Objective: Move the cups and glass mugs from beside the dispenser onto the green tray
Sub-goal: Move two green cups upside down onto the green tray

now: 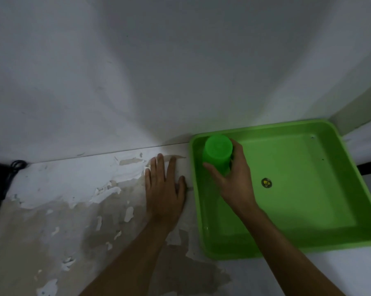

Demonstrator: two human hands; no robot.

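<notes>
A green plastic cup (217, 152) stands upside down in the far left corner of the green tray (348, 201). My right hand (235, 180) is wrapped around the cup's lower part from the near side. My left hand (164, 189) lies flat on the worn tabletop just left of the tray, fingers spread, holding nothing. Apart from the cup, the tray holds only a small round sticker (266, 183) on its floor. No dispenser, glass mugs or other cups are in view.
The table (73, 210) has a white surface peeling to brown and meets a white wall (159, 71) at the back. A dark object with a black cable (16, 165) sits at the far left edge. The tray reaches the table's right end.
</notes>
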